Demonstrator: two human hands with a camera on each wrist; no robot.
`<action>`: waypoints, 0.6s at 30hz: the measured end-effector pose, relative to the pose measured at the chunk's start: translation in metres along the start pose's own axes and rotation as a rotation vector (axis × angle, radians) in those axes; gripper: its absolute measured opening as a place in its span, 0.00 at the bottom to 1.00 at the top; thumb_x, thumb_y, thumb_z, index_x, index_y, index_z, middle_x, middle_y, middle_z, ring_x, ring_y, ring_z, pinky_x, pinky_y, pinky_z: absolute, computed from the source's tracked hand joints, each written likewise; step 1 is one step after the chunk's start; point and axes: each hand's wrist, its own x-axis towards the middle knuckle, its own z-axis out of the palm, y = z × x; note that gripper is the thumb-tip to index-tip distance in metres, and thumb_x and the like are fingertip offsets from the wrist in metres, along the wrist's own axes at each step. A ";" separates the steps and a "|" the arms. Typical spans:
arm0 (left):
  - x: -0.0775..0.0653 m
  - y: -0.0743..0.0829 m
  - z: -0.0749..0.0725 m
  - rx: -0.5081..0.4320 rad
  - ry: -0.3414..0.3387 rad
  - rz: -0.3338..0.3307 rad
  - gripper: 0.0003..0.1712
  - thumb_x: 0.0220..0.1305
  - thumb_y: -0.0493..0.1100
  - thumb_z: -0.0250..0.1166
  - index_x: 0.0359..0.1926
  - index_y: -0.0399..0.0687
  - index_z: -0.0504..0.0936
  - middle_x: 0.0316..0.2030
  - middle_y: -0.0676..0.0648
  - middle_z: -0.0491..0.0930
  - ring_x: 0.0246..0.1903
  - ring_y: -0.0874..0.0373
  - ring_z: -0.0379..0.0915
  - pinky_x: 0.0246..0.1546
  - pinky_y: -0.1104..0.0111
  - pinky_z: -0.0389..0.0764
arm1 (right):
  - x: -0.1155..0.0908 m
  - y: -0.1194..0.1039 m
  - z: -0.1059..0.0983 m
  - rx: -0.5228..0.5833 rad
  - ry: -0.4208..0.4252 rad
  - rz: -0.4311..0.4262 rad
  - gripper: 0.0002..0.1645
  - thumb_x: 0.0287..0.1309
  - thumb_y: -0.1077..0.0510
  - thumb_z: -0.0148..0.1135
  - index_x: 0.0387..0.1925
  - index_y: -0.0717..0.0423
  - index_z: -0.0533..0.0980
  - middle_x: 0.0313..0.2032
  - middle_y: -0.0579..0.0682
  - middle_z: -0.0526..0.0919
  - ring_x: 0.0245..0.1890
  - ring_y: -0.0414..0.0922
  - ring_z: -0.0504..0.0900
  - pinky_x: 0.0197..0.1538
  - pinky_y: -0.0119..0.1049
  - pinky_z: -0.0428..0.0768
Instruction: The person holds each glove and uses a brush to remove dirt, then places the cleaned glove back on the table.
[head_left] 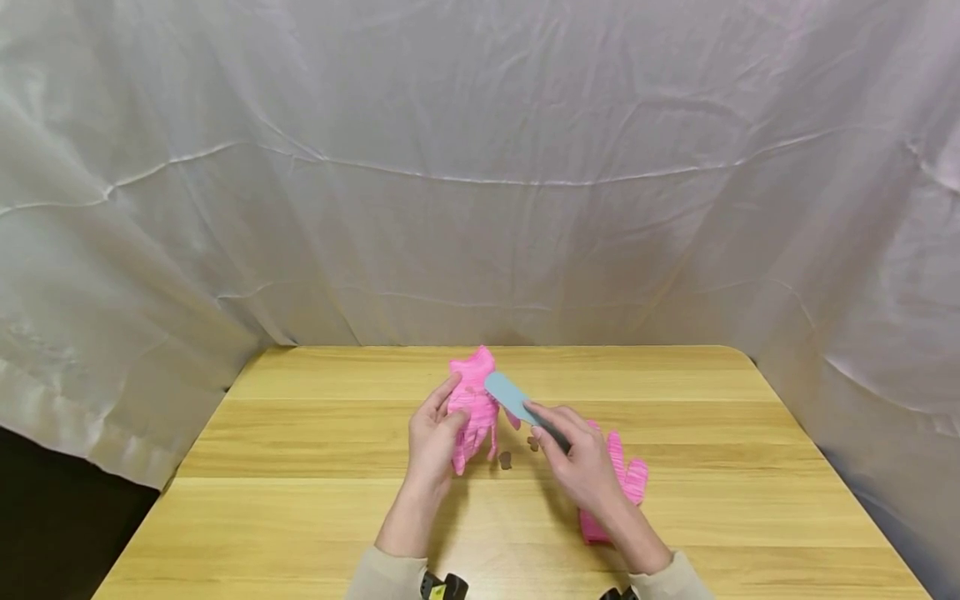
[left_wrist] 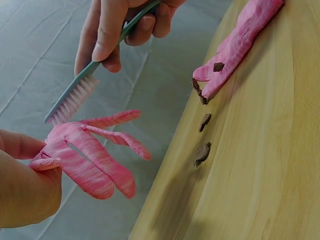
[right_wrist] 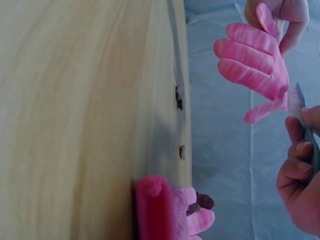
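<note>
My left hand point(head_left: 433, 442) pinches a pink knit glove point(head_left: 474, 400) between thumb and fingers, holding it up over the table with its fingers dangling down. In my right hand point(head_left: 581, 458) is a blue-green brush point(head_left: 510, 396), gripped by its handle. Its white bristles point(left_wrist: 75, 100) face the glove and meet it near the upper part in the left wrist view. A second pink glove point(head_left: 633, 479) lies on the table under my right forearm, partly hidden by it. Brown clumps point(right_wrist: 204, 201) sit on that glove's fingers.
Two small brown pieces lie on the wooden table point(head_left: 300, 517): one brown piece point(head_left: 506, 460) below the raised glove, another brown bit point(head_left: 532, 443) beside it. A grey curtain point(head_left: 480, 233) hangs behind the table's far edge and along both sides.
</note>
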 end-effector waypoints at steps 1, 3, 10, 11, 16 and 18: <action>0.000 0.000 0.000 -0.001 0.000 -0.001 0.38 0.63 0.23 0.55 0.73 0.44 0.72 0.68 0.35 0.74 0.46 0.55 0.78 0.38 0.75 0.83 | 0.000 0.001 0.000 -0.002 -0.001 -0.001 0.24 0.62 0.72 0.68 0.59 0.58 0.83 0.43 0.52 0.88 0.26 0.34 0.77 0.22 0.29 0.78; 0.001 0.000 -0.001 -0.004 0.003 -0.001 0.37 0.63 0.23 0.55 0.73 0.44 0.72 0.68 0.35 0.74 0.48 0.55 0.79 0.40 0.74 0.84 | 0.001 0.001 0.000 -0.004 -0.001 -0.004 0.24 0.61 0.72 0.68 0.59 0.58 0.83 0.43 0.52 0.88 0.26 0.34 0.77 0.22 0.29 0.78; 0.001 0.000 -0.004 -0.019 0.014 0.009 0.37 0.63 0.22 0.54 0.74 0.43 0.71 0.69 0.35 0.73 0.50 0.53 0.80 0.41 0.74 0.85 | 0.001 0.003 0.000 -0.012 -0.005 0.009 0.24 0.61 0.71 0.68 0.59 0.57 0.83 0.42 0.51 0.88 0.25 0.33 0.76 0.22 0.29 0.77; 0.001 0.000 -0.005 -0.025 0.016 0.011 0.37 0.63 0.22 0.54 0.74 0.43 0.71 0.69 0.35 0.73 0.50 0.54 0.80 0.39 0.75 0.85 | 0.001 0.003 0.000 -0.009 -0.006 0.017 0.24 0.61 0.71 0.68 0.59 0.57 0.83 0.42 0.51 0.88 0.25 0.34 0.76 0.23 0.29 0.77; 0.002 0.003 -0.008 -0.038 0.028 0.028 0.38 0.63 0.22 0.54 0.74 0.44 0.71 0.69 0.37 0.73 0.43 0.58 0.77 0.30 0.78 0.79 | 0.002 0.000 -0.006 -0.020 -0.009 0.095 0.25 0.64 0.69 0.67 0.61 0.53 0.82 0.44 0.49 0.87 0.24 0.36 0.73 0.22 0.29 0.76; 0.003 0.005 -0.008 -0.036 0.028 0.050 0.38 0.62 0.22 0.54 0.73 0.44 0.71 0.69 0.38 0.74 0.43 0.59 0.76 0.31 0.79 0.78 | 0.005 0.000 -0.011 -0.023 0.010 0.109 0.24 0.64 0.68 0.67 0.61 0.52 0.82 0.42 0.48 0.86 0.23 0.36 0.71 0.21 0.28 0.74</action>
